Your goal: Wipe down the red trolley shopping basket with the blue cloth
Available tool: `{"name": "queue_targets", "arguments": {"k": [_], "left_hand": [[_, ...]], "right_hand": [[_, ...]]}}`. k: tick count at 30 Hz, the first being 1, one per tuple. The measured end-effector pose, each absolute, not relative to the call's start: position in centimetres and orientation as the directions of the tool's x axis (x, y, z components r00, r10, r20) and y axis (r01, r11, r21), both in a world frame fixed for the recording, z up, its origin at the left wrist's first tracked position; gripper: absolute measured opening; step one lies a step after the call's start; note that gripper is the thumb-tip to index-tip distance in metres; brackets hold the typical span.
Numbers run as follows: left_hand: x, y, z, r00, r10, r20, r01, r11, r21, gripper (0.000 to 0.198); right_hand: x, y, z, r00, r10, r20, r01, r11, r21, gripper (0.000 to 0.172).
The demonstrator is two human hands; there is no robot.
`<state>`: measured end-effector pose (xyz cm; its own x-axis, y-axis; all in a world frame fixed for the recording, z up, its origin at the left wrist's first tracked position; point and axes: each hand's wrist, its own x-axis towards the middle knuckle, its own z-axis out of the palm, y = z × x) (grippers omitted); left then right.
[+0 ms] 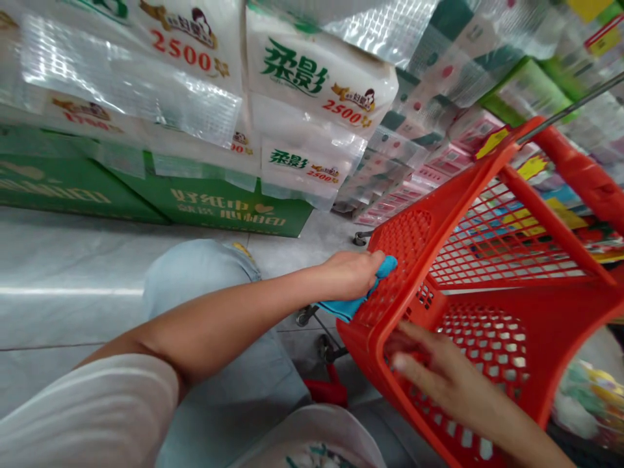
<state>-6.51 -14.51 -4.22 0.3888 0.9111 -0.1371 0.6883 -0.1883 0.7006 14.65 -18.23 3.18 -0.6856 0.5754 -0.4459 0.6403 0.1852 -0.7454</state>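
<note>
A red plastic shopping cart (487, 195) with perforated sides stands tilted across the right of the head view. My left hand (353, 273) is closed on a blue cloth (345, 307), pressing it against the outer side of the cart's basket. Part of the cloth bunches out past the fingers and the rest hangs below. My right hand (429, 364) reaches over the rim to the basket's inside, fingers loosely bent and apart, with nothing seen in them. Its fingertips are in shadow near the basket wall.
Stacked tissue packs (312, 78) and green cartons (229, 201) line the shelf side ahead. Cart wheels (325, 350) rest on the grey tiled floor (73, 260). Wrapped goods (592, 396) lie at the lower right. My bent knee (195, 273) is beside the cart.
</note>
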Motion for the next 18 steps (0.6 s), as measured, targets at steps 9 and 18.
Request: {"name": "queue_targets", "arguments": {"k": [9,18], "left_hand": [[-6.5,-15.0,-4.3,0.361,0.929,-0.086,0.649,-0.184,0.739,0.026],[-6.9,-15.0,-2.6,0.341,0.940,0.025,0.612,-0.242,0.753,0.023]], "right_hand": [[11.4,-16.9,3.3,-0.542,0.768,-0.340,0.698,0.187,-0.691,0.032],[11.4,-17.0,3.4,-0.572,0.757,-0.316,0.677,0.217,-0.704,0.028]]}}
